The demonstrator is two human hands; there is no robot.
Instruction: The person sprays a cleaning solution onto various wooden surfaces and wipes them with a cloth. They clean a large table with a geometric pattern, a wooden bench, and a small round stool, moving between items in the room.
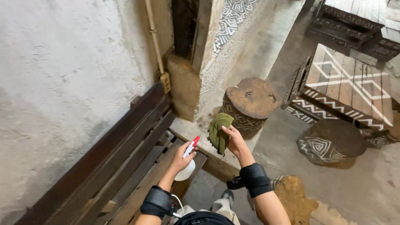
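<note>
Two closed grips: left hand (182,157) around spray bottle (186,165), right hand (235,141) pinching green cloth (219,132).

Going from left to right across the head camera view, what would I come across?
Pale wall → dark wooden bench → spray bottle in left hand → green cloth in right hand → carved stump stool → painted wooden table

A: Any room near the bench (125,166)?

B: Tight on the left, the plaster wall (62,83) hugs its backrest. Ahead there's a pillar (208,62). Right is open floor (291,125) before 2 carved stools (250,102).
</note>
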